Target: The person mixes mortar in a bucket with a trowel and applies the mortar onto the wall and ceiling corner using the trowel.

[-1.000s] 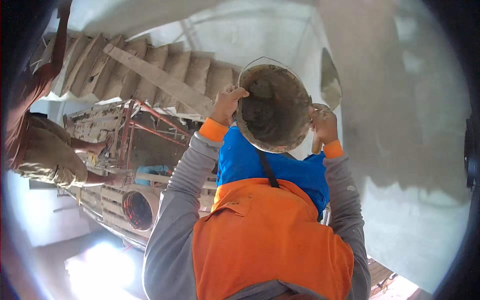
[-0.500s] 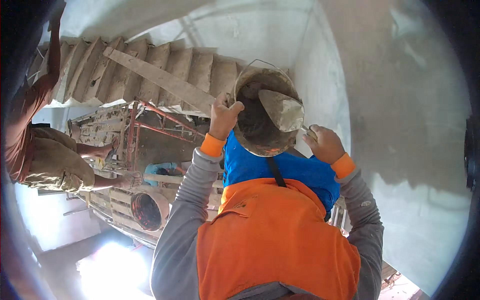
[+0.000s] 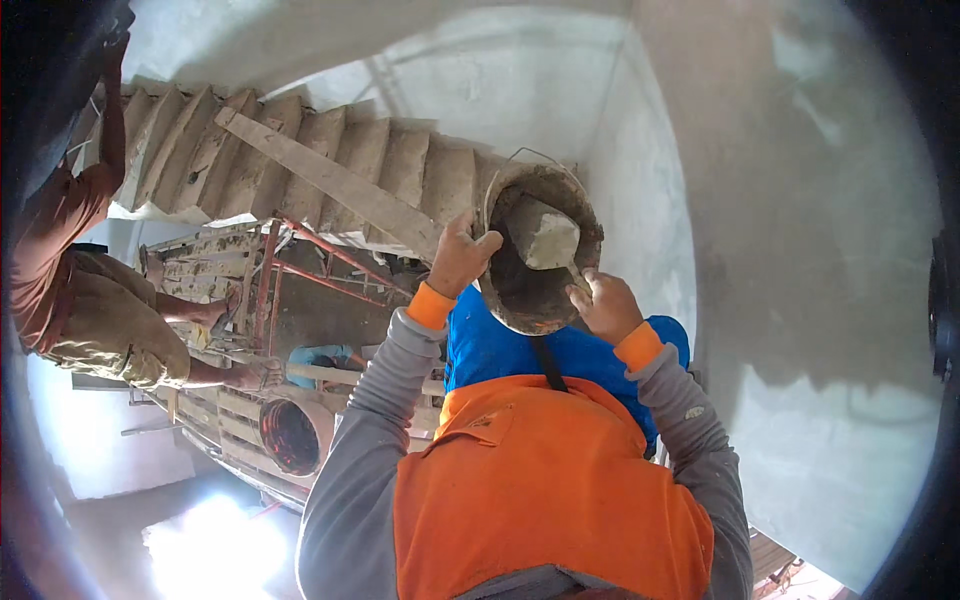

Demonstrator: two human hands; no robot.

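A mortar-stained bucket (image 3: 592, 232) with a thin wire handle is tilted in front of me, its mouth facing up toward me. The fingers of my left hand (image 3: 461, 252) close on its left rim. In my right hand (image 3: 608, 305), at the lower right rim, is the handle of a trowel (image 3: 550, 240). The trowel's pale, broad blade lies inside the bucket's mouth, pointing toward the far left. Dark grey residue coats the bucket's inner wall; how much mortar sits at the bottom I cannot tell.
Concrete stairs (image 3: 330, 150) run along the far side with a long plank (image 3: 320, 175) across them. At left a person in khaki shorts (image 3: 115, 320) stands by wooden slat platforms. Red scaffold tubes (image 3: 268, 285) and another bucket (image 3: 298, 437) are below. A part-plastered wall (image 3: 820, 250) rises on the right.
My right hand has moved left and nearer the bucket, carrying the trowel blade deeper over its mouth. The bucket has shifted slightly nearer to me, with my left hand still on the rim.
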